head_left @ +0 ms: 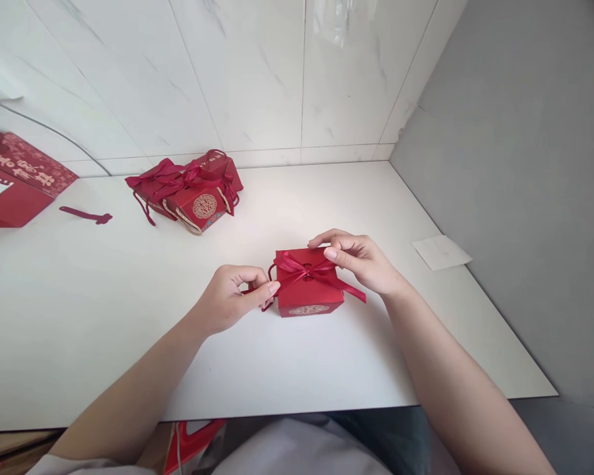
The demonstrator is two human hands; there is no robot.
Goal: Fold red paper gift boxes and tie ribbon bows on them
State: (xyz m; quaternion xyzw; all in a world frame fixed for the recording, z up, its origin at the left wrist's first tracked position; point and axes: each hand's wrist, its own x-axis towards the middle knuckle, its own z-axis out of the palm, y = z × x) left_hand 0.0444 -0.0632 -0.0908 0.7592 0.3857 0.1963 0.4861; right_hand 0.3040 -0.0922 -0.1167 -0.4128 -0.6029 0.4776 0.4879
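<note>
A small red gift box (311,298) with a gold round emblem on its front stands on the white table before me. A dark red ribbon (304,269) is tied in a bow on its top. At the box's left side, my left hand (240,297) pinches a ribbon end between thumb and fingers. My right hand (359,258) bends over the box's upper right corner, its thumb and fingers closed at the bow's right loop. A dark red cord handle shows on the box's left side, partly behind my left fingers.
Several similar red boxes (185,188) with ribbons and rope handles lie piled near the tiled wall (257,79). A red strip (85,215) and a larger printed red box (22,178) are at the left. A white paper (441,253) lies by the grey partition (515,165) at right.
</note>
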